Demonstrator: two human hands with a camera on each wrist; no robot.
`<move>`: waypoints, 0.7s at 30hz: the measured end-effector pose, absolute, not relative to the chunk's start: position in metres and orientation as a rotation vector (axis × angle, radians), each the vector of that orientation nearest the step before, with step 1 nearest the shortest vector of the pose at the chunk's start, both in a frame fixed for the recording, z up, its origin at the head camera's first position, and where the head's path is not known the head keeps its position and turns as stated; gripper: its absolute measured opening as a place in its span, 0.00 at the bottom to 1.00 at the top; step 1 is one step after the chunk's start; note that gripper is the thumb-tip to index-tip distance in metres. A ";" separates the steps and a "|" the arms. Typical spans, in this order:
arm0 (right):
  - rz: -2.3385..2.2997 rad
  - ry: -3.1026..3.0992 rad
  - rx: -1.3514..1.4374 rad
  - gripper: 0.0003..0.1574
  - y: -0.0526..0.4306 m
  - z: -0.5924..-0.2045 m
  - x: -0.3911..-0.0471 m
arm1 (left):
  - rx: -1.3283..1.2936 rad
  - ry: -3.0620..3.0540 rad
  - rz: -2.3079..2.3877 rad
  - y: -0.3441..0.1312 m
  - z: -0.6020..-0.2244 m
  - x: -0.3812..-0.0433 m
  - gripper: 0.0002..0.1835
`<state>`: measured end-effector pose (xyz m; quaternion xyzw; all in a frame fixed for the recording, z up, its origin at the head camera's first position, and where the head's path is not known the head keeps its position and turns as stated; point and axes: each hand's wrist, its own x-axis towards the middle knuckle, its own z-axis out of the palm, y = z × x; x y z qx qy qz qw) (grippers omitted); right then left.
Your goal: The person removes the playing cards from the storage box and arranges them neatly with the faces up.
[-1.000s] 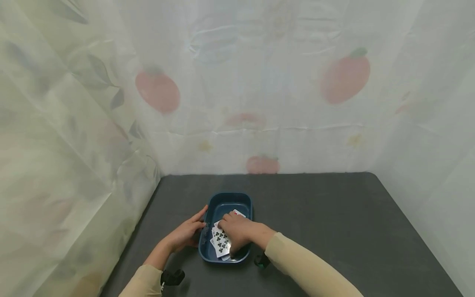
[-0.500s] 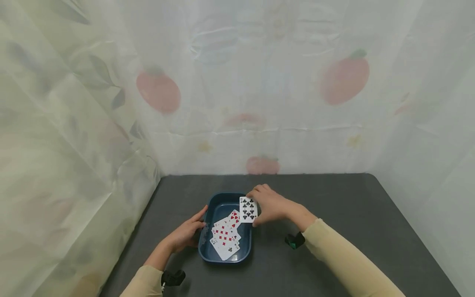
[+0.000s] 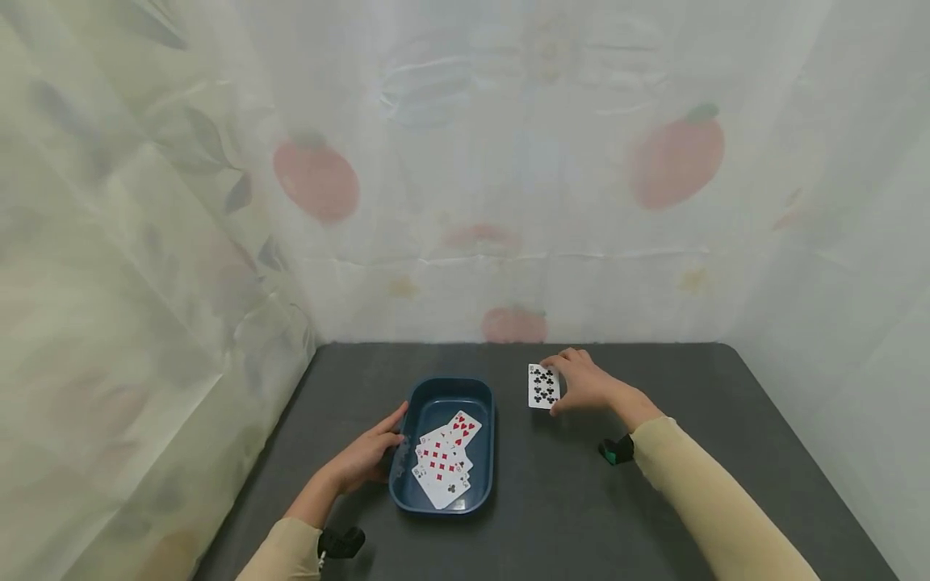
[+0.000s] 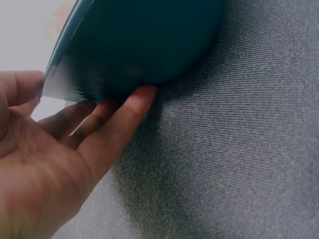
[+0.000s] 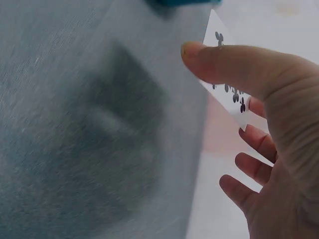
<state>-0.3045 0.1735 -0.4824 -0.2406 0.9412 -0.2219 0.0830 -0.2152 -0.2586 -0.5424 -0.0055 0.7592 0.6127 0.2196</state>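
Right of lower centre, the right hand [image 3: 588,386] pinches a white, rectangular clubs playing card [image 3: 542,387], while the left hand [image 3: 362,460], fingers extended, touches a blue, rounded-rectangular tray [image 3: 450,390] at lower centre.

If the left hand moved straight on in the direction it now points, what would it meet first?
The blue tray. The left hand touches its outer side, so it would probably push it at once.
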 end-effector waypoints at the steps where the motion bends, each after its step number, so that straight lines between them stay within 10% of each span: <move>1: -0.659 2.810 -0.704 0.54 0.176 -0.486 -0.307 | -0.017 2.101 1.695 -0.258 -0.543 -0.216 0.35; 21: -0.634 2.756 -0.531 0.55 0.170 -0.533 -0.328 | -0.043 2.112 1.694 -0.257 -0.546 -0.215 0.35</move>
